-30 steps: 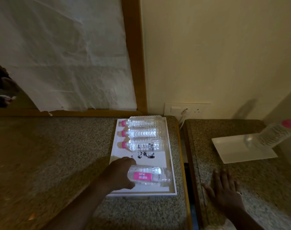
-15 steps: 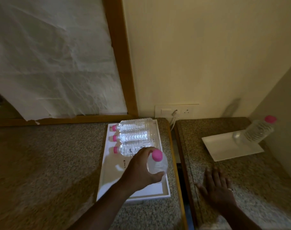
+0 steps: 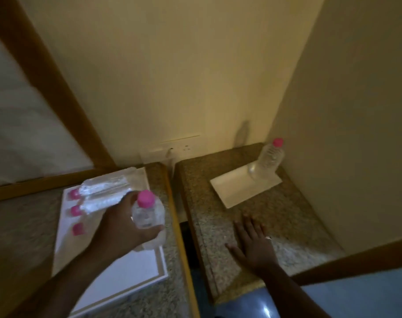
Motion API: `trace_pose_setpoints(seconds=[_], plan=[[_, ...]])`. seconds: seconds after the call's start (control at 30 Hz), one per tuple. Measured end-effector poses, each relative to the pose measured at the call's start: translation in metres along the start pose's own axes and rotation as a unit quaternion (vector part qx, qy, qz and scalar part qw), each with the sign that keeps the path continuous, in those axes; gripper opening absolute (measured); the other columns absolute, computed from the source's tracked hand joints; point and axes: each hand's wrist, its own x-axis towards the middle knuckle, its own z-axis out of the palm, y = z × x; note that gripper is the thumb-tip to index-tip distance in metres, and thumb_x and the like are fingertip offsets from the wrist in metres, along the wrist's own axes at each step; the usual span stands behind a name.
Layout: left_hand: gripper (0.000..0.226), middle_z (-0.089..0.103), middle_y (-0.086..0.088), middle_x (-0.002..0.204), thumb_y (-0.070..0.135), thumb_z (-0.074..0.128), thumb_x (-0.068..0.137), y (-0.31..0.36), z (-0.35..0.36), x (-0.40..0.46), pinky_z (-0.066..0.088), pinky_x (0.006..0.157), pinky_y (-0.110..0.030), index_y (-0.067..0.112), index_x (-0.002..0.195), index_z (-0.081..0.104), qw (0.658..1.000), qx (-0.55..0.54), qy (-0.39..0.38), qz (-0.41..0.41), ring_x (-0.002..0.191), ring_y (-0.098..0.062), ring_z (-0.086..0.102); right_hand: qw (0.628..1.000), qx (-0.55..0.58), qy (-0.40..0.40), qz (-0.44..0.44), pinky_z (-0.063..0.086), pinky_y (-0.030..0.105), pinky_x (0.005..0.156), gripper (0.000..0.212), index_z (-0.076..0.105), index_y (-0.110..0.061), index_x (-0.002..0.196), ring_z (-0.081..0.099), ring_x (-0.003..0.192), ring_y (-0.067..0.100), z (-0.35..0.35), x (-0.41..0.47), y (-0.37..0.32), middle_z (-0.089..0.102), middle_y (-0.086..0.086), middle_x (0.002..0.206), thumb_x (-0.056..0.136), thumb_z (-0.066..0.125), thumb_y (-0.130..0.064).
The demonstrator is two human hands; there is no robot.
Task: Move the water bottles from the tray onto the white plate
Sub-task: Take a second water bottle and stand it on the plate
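Observation:
My left hand (image 3: 122, 228) grips a clear water bottle (image 3: 148, 215) with a pink cap, held upright above the right side of the white tray (image 3: 131, 269). Three more pink-capped bottles (image 3: 103, 188) lie side by side at the tray's far end, partly hidden by my hand. On the right counter a white plate (image 3: 236, 188) carries one bottle (image 3: 267, 158) standing at its far corner. My right hand (image 3: 255, 243) rests flat on the right counter, fingers spread, holding nothing.
Two speckled stone counters (image 3: 287, 216) stand side by side with a dark gap (image 3: 186, 239) between them. A wall socket (image 3: 179, 148) with a plugged cable sits behind the gap. Walls close in the right counter at back and right. A wood-framed panel (image 3: 57, 92) is at left.
My left hand picked the nearest bottle off the tray, turned it upright and carried it rightward. The camera has swung right. My right hand stayed flat on the counter.

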Motion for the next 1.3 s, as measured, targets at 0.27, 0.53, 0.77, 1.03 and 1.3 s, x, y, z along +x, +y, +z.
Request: trace_pose_setpoints(seconds=[0.27, 0.53, 0.77, 1.03, 1.3], plan=[[0.062, 0.07, 0.002, 0.1, 0.025, 0.092, 0.058, 0.079, 0.074, 0.085, 0.053, 0.076, -0.031, 0.019, 0.109, 0.059, 0.997, -0.065, -0.037, 0.006, 0.091, -0.015, 0.067, 0.998, -0.009, 0.063, 0.022, 0.002, 0.052, 0.121, 0.081, 0.008, -0.036, 0.154, -0.005, 0.151, 0.025, -0.01, 0.003, 0.064, -0.005, -0.001, 0.164, 0.088, 0.019, -0.082], [0.069, 0.053, 0.024, 0.088, 0.028, 0.093, 0.053, 0.121, 0.191, 0.154, 0.038, 0.059, -0.001, 0.035, 0.104, 0.047, 0.997, -0.063, -0.047, 0.023, 0.079, 0.013, 0.057, 0.996, -0.008, 0.09, 0.021, -0.012, 0.043, 0.119, 0.084, 0.001, -0.032, 0.155, -0.02, 0.148, 0.019, -0.019, 0.012, 0.112, -0.009, 0.001, 0.164, 0.089, 0.019, -0.08], [0.078, 0.058, 0.009, 0.108, 0.03, 0.092, 0.056, 0.119, 0.249, 0.176, 0.042, 0.081, -0.028, 0.028, 0.122, 0.051, 0.994, -0.085, -0.069, -0.004, 0.102, -0.016, 0.057, 0.995, 0.004, 0.103, 0.016, -0.012, 0.046, 0.119, 0.087, 0.005, -0.023, 0.156, -0.014, 0.15, 0.025, -0.016, 0.015, 0.121, -0.006, 0.006, 0.164, 0.091, 0.025, -0.077], [0.081, 0.062, -0.001, 0.124, 0.027, 0.091, 0.059, 0.127, 0.26, 0.187, 0.051, 0.095, -0.046, 0.024, 0.128, 0.05, 0.994, -0.073, -0.084, 0.022, 0.114, -0.023, 0.058, 0.994, 0.013, 0.111, 0.019, -0.009, 0.047, 0.119, 0.086, 0.008, -0.022, 0.156, -0.014, 0.15, 0.023, -0.016, 0.015, 0.123, -0.006, 0.005, 0.164, 0.091, 0.027, -0.076], [0.085, 0.059, 0.003, 0.122, 0.019, 0.092, 0.06, 0.124, 0.258, 0.192, 0.052, 0.092, -0.041, 0.026, 0.13, 0.043, 0.988, -0.099, -0.112, 0.038, 0.115, -0.021, 0.058, 0.994, 0.014, 0.105, 0.019, -0.01, 0.048, 0.119, 0.087, 0.003, -0.022, 0.156, -0.016, 0.15, 0.023, -0.02, 0.014, 0.122, -0.007, 0.005, 0.163, 0.091, 0.021, -0.077]])
